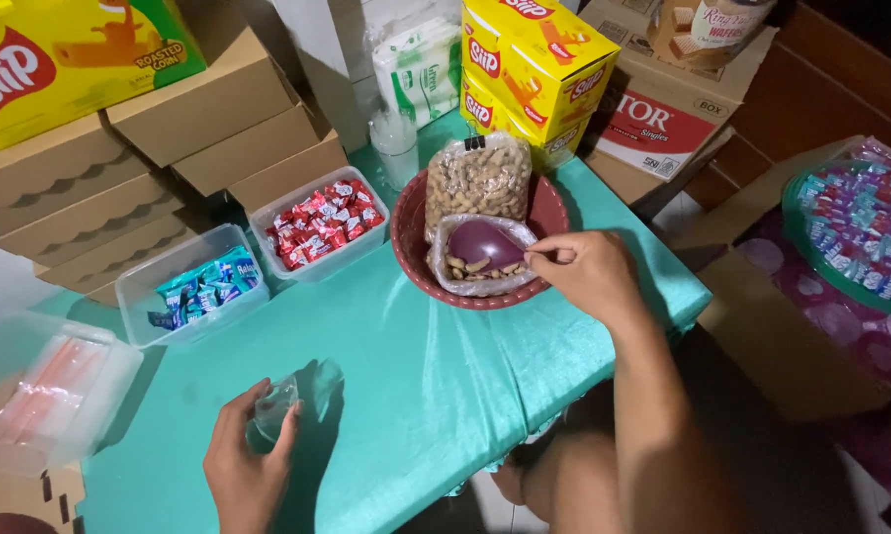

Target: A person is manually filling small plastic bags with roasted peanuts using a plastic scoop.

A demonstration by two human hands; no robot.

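A: Head view: right hand (pixel 589 272) pinched the handle of a maroon scoop (pixel 485 243) sitting in the open peanut bag (pixel 480 262) inside the red basket (pixel 406 232).

B: Left?

A: Left hand (pixel 243 465) curled round a small clear plastic bag (pixel 275 405) low over the teal tabletop (pixel 406 396), well apart from the basket.

B: Tips?

A: Judged: scoop level and not overfull, bring the little bag's mouth close and held wide; otherwise nuts spill. The sealed peanut bag (pixel 477 178) leaned just behind.
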